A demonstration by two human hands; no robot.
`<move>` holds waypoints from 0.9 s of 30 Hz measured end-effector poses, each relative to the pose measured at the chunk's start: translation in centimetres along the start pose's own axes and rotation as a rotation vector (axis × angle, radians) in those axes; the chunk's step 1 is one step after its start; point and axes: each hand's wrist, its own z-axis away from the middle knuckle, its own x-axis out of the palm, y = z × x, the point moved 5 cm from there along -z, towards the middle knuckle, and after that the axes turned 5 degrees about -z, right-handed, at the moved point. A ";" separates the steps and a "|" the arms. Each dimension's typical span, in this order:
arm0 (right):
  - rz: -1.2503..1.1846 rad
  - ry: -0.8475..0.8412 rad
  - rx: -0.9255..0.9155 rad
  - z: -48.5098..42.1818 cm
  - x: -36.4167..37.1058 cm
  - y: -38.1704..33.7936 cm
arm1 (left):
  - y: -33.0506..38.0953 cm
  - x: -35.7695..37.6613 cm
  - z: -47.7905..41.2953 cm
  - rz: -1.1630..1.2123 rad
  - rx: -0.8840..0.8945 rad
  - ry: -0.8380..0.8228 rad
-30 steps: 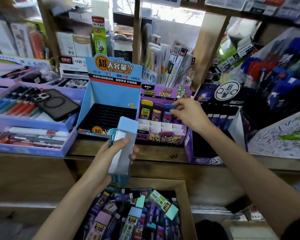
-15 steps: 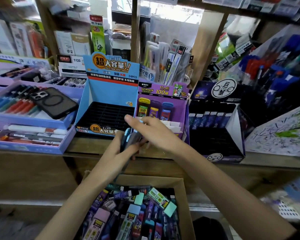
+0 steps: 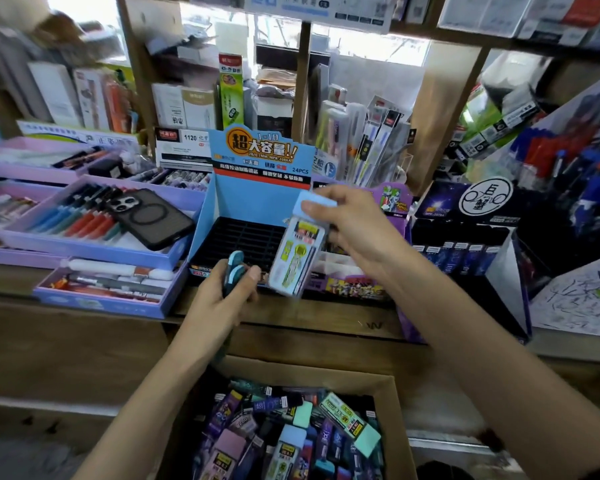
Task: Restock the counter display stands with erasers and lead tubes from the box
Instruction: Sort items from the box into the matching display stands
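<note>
Fingers [image 3: 329,194] of the right hand [image 3: 357,230] pinched a lead tube [image 3: 297,258]; the left hand [image 3: 219,303] gripped spares [image 3: 235,268]. The mid-frame blue stand [image 3: 260,199] looked bare, the box [image 3: 394,389] full.

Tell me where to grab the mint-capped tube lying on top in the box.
Pinch the mint-capped tube across its long edges, mid-body, coming from above: it lies slantwise on top of the others in the box, label up, nothing over it.

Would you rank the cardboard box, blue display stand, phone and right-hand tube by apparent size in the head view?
1. Cardboard box, though it is nearest the camera and cropped.
2. Blue display stand.
3. Phone and the tube held by the right hand look about alike, so they are left unranked.
</note>
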 end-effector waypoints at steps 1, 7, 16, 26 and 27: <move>0.037 0.027 -0.063 -0.8 0.0 -1.3 | -0.2 -0.6 -0.2 0.020 -0.018 0.021; 0.530 0.110 -0.413 -6.6 1.5 -5.6 | -1.3 -3.4 -1.2 -0.058 -0.018 0.033; 1.153 0.018 -0.489 -11.4 3.0 -2.0 | -2.7 -4.6 -4.3 -0.703 0.159 0.140; 1.175 -0.044 -0.440 -11.3 2.9 -1.1 | -3.0 -4.1 -4.0 -0.706 0.141 0.163; 1.170 -0.037 -0.433 -11.2 2.9 -0.9 | -3.0 -4.1 -4.0 -0.709 0.129 0.151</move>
